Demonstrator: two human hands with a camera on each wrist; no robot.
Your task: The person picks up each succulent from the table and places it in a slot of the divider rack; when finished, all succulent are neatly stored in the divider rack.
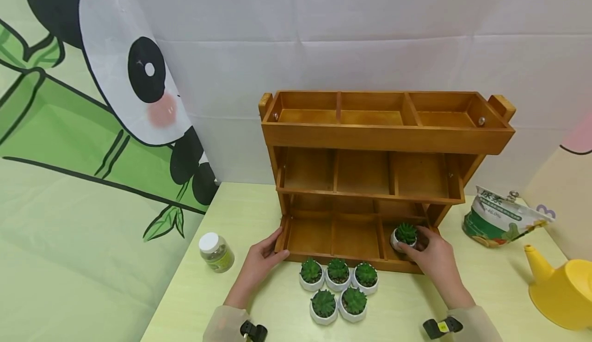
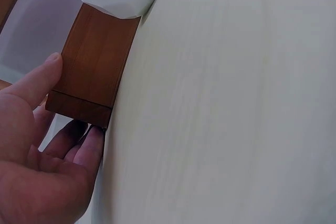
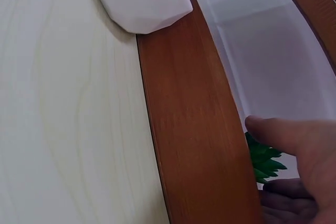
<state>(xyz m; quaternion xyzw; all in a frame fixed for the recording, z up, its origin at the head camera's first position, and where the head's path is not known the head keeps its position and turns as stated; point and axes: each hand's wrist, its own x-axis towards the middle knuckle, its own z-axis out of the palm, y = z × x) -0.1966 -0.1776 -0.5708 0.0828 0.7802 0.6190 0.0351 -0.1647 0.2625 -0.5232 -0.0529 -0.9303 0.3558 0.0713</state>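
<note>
A three-tier wooden shelf [image 1: 388, 137] with divided compartments stands on the table. At the left front corner of its bottom tier, my left hand [image 1: 258, 264] grips the wood, thumb on the front board [image 2: 92, 61] and fingers around the end. Between the thumb and fingers of my right hand [image 1: 437, 260] is a small potted succulent [image 1: 406, 233] in a white pot, in the bottom tier's right compartment. The right wrist view shows its green leaves [image 3: 264, 158] beside the thumb; the front board hides the pot there. Several more potted succulents [image 1: 324, 305] stand before the shelf.
Left of the shelf stands a clear jar [image 1: 217, 252] with a white lid. To the right are a green-and-white bag [image 1: 501, 217] closed with a clip and a yellow watering can [image 1: 561, 293]. A pale cloth wall [image 1: 370, 39] rises behind the shelf.
</note>
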